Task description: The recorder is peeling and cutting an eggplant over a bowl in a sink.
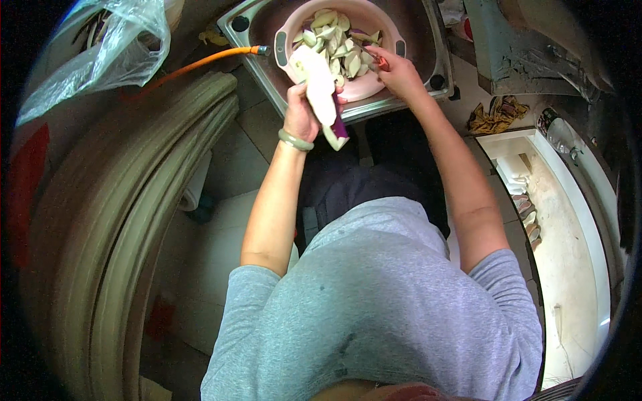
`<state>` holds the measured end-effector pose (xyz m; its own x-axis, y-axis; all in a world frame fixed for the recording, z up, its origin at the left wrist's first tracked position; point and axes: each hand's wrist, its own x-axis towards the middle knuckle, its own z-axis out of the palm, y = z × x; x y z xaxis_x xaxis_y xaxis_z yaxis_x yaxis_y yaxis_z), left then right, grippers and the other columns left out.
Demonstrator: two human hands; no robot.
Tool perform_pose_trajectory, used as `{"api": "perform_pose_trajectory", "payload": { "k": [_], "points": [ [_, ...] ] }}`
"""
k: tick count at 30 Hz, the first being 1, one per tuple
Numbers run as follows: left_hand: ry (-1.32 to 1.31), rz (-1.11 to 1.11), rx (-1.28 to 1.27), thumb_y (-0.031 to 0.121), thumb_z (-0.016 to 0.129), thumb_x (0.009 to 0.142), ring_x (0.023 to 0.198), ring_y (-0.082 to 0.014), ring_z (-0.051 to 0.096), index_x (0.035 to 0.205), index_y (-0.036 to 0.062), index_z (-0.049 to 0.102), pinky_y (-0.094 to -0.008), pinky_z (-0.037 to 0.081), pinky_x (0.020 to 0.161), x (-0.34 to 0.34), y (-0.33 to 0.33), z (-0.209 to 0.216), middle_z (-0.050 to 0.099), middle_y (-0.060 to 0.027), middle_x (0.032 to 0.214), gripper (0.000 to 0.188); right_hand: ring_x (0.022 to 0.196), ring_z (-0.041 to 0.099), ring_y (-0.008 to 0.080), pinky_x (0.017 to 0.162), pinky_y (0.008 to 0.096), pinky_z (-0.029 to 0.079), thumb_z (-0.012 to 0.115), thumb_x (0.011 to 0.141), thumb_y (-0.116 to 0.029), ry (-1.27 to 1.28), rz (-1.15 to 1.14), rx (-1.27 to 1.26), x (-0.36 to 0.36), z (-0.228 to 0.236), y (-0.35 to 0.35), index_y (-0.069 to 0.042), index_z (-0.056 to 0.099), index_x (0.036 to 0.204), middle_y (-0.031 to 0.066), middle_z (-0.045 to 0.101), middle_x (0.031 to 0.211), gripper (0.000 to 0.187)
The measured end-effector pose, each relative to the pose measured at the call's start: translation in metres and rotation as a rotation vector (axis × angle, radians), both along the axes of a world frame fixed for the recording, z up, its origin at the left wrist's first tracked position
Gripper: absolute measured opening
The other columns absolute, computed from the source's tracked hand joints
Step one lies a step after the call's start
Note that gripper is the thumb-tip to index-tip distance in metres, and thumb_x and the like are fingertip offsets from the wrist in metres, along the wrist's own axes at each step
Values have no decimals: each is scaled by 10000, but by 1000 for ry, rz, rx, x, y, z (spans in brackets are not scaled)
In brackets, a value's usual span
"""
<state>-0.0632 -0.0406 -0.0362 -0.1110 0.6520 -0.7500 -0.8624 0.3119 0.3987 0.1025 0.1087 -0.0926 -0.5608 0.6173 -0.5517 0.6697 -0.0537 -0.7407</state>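
Steel gleams dully at the top of our view: a metal sink (264,77) fills the far edge, and inside it sits a pink plastic basin (374,88) with dark handles, heaped with pale cut eggplant pieces (338,41). Grey cloth of our shirt (374,314) takes up most of the lower picture, and our bare forearms run up from it toward the sink. To our left curves a big ridged grey rim (114,220), and above it lies a crumpled clear plastic bag (100,47). An orange hose (200,61) crosses from that side and ends at the sink's near corner, just beside the basin. Our left hand (301,113), with a pale green bangle (295,140) on the wrist, is closed around a peeled eggplant (319,90), white along its length with purple skin left at the lower end; we hold it over the basin's near rim. Our right hand (400,73) reaches over the basin and grips a small red-handled tool (381,63), its blade too hidden to make out.
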Motion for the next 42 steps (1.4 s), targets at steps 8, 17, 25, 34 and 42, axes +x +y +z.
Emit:
{"api": "perform_pose_trajectory", "payload": {
  "k": [8,17,25,34,42],
  "points": [
    [28,-38,-148,483,294,948,707,-237,629,1054,2,549,-359,545,675,16,12,5,636,-151,831,554,738,633,296,648,403,506,598,750,-115,22,328,329,-19,45,-13,-202,666,1020,99,652,775,292],
    [154,-61,-6,337,347,925,889,-223,621,1273,40,387,-351,530,763,18,-2,2,600,-130,1041,459,730,635,317,637,440,504,574,788,-195,3,339,370,-24,58,-22,-106,643,804,121,652,766,114],
    [525,-115,38,83,694,772,1006,-192,554,1347,33,270,-319,483,856,30,-11,8,515,-130,1186,716,711,633,318,635,440,507,568,792,-182,63,390,425,-15,61,-28,-91,638,772,128,639,733,117],
    [333,-220,-125,116,620,806,742,-201,621,1222,32,399,-324,560,619,31,5,19,587,-113,978,478,708,641,305,629,427,511,586,745,-183,-31,458,441,-22,41,-22,-118,662,765,129,646,736,103],
    [273,-235,-148,65,605,787,623,-193,604,1212,21,380,-306,540,547,26,7,17,580,-108,894,482,733,648,311,649,431,514,551,777,-211,-105,488,408,-25,9,-15,-116,678,793,132,661,776,160]
  ]
}}
